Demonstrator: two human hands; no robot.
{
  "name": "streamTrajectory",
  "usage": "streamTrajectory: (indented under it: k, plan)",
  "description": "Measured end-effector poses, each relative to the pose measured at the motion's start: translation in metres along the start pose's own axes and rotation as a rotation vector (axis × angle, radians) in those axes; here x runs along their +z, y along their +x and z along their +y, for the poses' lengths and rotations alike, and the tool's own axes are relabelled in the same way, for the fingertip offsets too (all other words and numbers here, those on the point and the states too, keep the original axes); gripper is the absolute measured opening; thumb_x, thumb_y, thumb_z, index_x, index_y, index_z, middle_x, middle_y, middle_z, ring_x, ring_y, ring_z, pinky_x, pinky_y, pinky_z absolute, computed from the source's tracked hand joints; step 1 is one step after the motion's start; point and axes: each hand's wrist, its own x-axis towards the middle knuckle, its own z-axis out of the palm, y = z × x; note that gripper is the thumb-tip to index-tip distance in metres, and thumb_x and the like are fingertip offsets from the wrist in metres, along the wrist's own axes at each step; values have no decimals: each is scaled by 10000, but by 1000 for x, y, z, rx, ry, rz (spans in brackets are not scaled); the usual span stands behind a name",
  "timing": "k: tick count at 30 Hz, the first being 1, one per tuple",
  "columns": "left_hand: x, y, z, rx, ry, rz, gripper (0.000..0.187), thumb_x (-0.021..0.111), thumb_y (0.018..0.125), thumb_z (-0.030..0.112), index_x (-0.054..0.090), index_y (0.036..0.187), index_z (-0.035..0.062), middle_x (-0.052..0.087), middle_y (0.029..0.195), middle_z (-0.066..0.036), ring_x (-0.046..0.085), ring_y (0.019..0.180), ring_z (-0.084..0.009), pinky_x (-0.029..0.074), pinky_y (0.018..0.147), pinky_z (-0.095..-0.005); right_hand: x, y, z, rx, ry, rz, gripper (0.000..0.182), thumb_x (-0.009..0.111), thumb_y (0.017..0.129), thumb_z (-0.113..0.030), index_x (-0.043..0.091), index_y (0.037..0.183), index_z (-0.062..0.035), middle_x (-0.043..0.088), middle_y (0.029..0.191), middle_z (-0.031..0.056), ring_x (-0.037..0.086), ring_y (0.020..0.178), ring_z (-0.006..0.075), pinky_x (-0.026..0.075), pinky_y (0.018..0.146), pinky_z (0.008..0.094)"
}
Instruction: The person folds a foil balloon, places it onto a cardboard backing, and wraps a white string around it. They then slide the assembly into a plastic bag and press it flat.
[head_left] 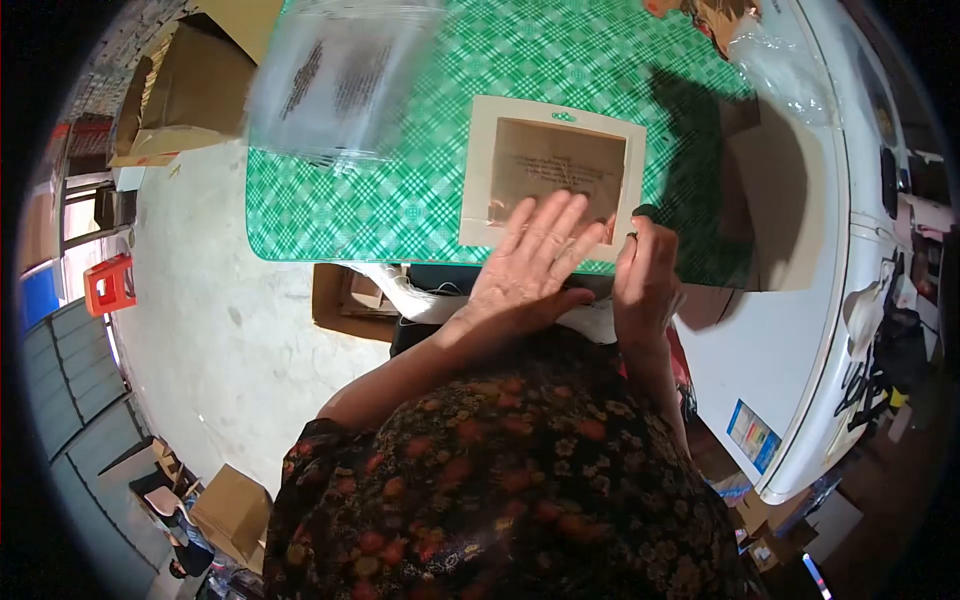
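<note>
A flat beige card frame [482, 165] with a brown printed panel [545, 160] in its middle lies on the green checked tablecloth [410, 205], near the front edge. My left hand [535, 250] has its fingers spread over the lower part of the panel. My right hand [648, 265] is curled at the card's lower right corner, its fingertips closed around a small dark thing that I cannot make out. A stack of clear plastic bags [335, 85] with dark print rests at the table's upper left, slightly blurred.
Crumpled clear plastic [785, 75] lies at the upper right, beside a white appliance [790, 350]. An open cardboard box [195, 90] stands beyond the table's left side. An orange stool [110, 284] and a brown box [232, 510] are on the floor at left.
</note>
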Motion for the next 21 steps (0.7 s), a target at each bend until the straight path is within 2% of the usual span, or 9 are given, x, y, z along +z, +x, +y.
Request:
streamTrajectory:
  k: [1, 5, 8, 12, 13, 16, 17, 18, 21]
  plan:
    - [-4, -3, -2, -15, 104, -37, 948, 680, 966, 621, 355, 1698, 112, 270, 1775, -207, 250, 1651, -370, 179, 1342, -578, 1, -1, 1, -5, 3, 13, 409, 685, 968, -6, 589, 1356, -91, 636, 1196, 132, 728, 985, 343, 615, 698, 435]
    - [-10, -26, -20, -145, 290, -19, 988, 538, 1003, 707, 309, 1706, 52, 274, 1770, -218, 238, 1654, -384, 189, 1343, -554, 1, -2, 0, -9, 63, 21, 395, 675, 980, -4, 590, 1357, -87, 631, 1185, 145, 728, 961, 361, 618, 723, 460]
    - [-29, -43, -29, -230, 255, 18, 961, 548, 1021, 666, 302, 1708, 40, 280, 1770, -214, 243, 1654, -375, 204, 1339, -543, 0, 0, 2, -24, 80, 40, 382, 683, 995, -41, 590, 1362, -92, 636, 1172, 144, 729, 959, 363, 621, 734, 475]
    - [-37, -64, -28, -228, 259, 50, 885, 601, 1043, 542, 305, 1706, 36, 300, 1767, -197, 266, 1646, -379, 222, 1329, -550, -13, 10, 8, -26, 108, -34, 377, 708, 1015, -139, 589, 1370, -101, 645, 1152, 144, 727, 974, 370, 625, 747, 476]
    - [-40, -71, -26, -239, 257, 64, 808, 607, 1065, 490, 352, 1690, 45, 353, 1742, -192, 311, 1625, -382, 246, 1319, -552, -16, 14, 12, -2, 100, -57, 377, 713, 1017, -163, 590, 1367, -99, 642, 1156, 146, 724, 976, 372, 623, 747, 477]
    - [-49, -94, -20, -293, 236, 153, 718, 600, 1084, 471, 442, 1641, 48, 440, 1685, -187, 399, 1565, -386, 307, 1273, -545, -22, 20, 19, 18, 100, -107, 391, 731, 1019, -219, 595, 1362, -90, 634, 1163, 151, 718, 969, 375, 616, 740, 476]
    - [-53, -101, -15, -323, 211, 211, 639, 625, 1085, 437, 520, 1574, 41, 506, 1625, -177, 469, 1488, -387, 369, 1194, -541, -23, 20, 17, -11, 115, -103, 400, 739, 1016, -227, 596, 1362, -87, 630, 1162, 151, 718, 958, 375, 612, 731, 474]
    - [-50, -107, -14, -352, 197, 286, 628, 731, 1034, 366, 546, 1542, 47, 560, 1546, -172, 522, 1388, -387, 412, 1122, -528, -23, 19, 15, -40, 132, -101, 409, 747, 1012, -234, 598, 1362, -84, 626, 1161, 150, 719, 947, 375, 609, 723, 472]
    - [-38, -116, -15, -429, 224, 463, 719, 891, 905, 234, 551, 1511, 47, 569, 1436, -178, 558, 1229, -361, 476, 1039, -478, -15, 4, -1, -152, 84, -70, 435, 763, 1004, -243, 606, 1373, -74, 615, 1146, 147, 720, 896, 372, 597, 697, 469]
